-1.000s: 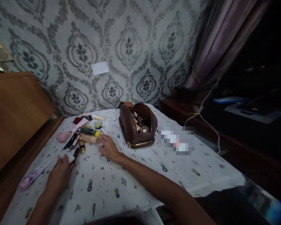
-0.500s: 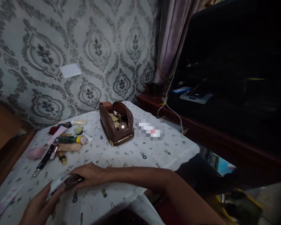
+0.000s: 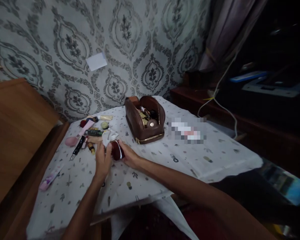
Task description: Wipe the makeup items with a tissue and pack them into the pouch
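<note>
Over the printed tablecloth, my right hand (image 3: pixel 130 155) is closed on a glossy dark red rounded case (image 3: pixel 117 150). My left hand (image 3: pixel 103 159) is closed on a crumpled white wipe (image 3: pixel 110 136), its fingers right beside the case's left side. Whether the left fingers also touch the case I cannot make out. Just behind my hands stands an unzipped brown cosmetic bag (image 3: pixel 150 135), with several make-up items inside. A loose group of cosmetics lies left of my hands, among them a black pen-like tube (image 3: pixel 78 147), a small gold-capped bottle (image 3: pixel 91 148) and a cream tube (image 3: pixel 105 117).
A pink and purple tube (image 3: pixel 49 181) lies near the table's left edge. Right of the bag is a blurred-out white item (image 3: pixel 187 130). A wooden panel (image 3: pixel 20 133) stands at left; a white cable (image 3: pixel 216 95) hangs at right by a dark screen.
Both hands have lifted and moved away from me, closer to the bag and cosmetics, with the case and wipe. The view has shifted, so the table sits farther right.
</note>
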Available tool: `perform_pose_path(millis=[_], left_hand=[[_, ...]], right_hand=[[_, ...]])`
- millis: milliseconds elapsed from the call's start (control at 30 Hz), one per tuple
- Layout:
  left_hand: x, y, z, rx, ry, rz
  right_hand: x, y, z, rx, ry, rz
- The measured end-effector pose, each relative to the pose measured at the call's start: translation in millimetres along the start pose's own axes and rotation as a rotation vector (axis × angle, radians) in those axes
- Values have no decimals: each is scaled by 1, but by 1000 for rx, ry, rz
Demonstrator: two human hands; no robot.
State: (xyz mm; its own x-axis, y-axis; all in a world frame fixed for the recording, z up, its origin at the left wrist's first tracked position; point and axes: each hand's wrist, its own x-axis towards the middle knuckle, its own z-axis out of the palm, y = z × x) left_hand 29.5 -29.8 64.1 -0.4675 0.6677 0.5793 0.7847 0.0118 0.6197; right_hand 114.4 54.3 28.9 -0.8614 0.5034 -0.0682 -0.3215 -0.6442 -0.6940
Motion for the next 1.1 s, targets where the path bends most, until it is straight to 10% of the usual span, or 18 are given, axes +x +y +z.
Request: perform_pose_path(millis=[467,1100], left_hand=[[-27,-25,23,261,-76,353],[-23,-21,11,-64,-121,-183]], right_hand=[[19,-17,-17,233,110,106],[10,-9,-13,88,96,178]])
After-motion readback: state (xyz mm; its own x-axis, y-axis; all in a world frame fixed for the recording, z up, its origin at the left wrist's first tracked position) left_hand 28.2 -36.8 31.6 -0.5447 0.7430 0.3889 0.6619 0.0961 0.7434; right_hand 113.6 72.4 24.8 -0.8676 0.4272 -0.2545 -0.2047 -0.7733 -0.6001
